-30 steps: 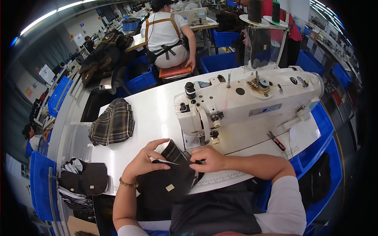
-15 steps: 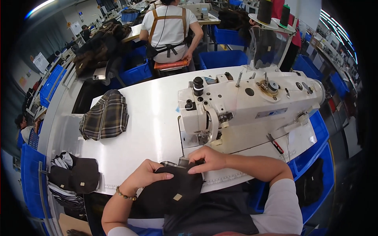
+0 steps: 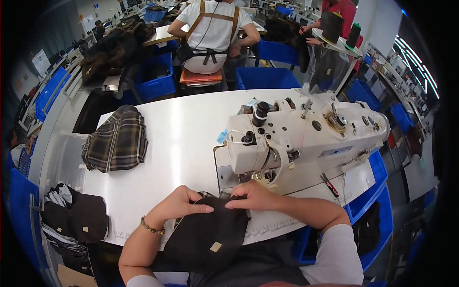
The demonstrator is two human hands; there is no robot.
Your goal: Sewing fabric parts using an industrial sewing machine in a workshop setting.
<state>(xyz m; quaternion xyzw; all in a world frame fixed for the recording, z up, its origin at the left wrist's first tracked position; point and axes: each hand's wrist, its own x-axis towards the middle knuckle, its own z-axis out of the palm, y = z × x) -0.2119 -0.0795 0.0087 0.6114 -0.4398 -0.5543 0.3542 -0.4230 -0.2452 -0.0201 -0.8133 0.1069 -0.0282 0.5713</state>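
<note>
A dark fabric piece (image 3: 203,234) with a small beige patch hangs over the table's front edge in front of me. My left hand (image 3: 184,205) pinches its upper edge, thumb on top. A few inches to the right, my right hand (image 3: 251,196) grips the same edge between thumb and fingers. A bit of plaid cloth shows behind the edge, beside the left fingers. Just beyond my right hand stands a white sewing machine (image 3: 306,138), its needle area close to the fingertips.
Folded plaid pieces (image 3: 117,138) lie on the white table (image 3: 167,143). Dark pieces with beige patches (image 3: 88,217) are stacked at the left edge. Red-handled snips (image 3: 329,184) rest right of the machine. Blue bins (image 3: 267,78) stand around; a person (image 3: 210,33) sits ahead.
The view has shifted, so the machine appears slightly lower. Both hands keep hold of the dark fabric, and less of the plaid cloth and a grey tab shows between them.
</note>
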